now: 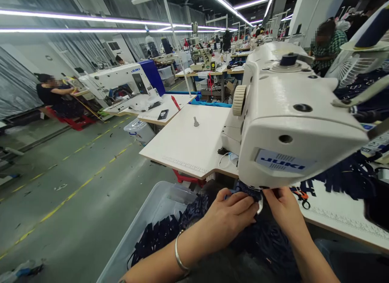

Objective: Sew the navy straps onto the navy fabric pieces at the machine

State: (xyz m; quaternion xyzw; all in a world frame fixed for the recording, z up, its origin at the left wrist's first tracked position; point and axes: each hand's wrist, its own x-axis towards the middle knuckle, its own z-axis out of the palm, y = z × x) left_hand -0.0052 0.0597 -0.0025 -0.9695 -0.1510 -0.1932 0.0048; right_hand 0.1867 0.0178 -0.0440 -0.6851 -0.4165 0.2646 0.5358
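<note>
A white sewing machine [304,137] stands close in front of me, its head overhanging both hands. My left hand [232,212], with a silver bangle at the wrist, curls over bunched navy fabric [247,189] just below the machine head. Thumb and fingertips of my right hand [282,206] are pinched together right of the needle area; whatever lies between them is hidden. More navy strips [267,244] hang below my hands. The needle itself is out of sight behind the machine head.
A clear plastic bin [124,244] holding navy strips sits at lower left. Orange-handled thread snips [304,198] lie on the tabletop at right, near a navy pile [343,175]. A small grey metal piece [196,121] rests on the white table [182,145]. Co-workers sit farther off.
</note>
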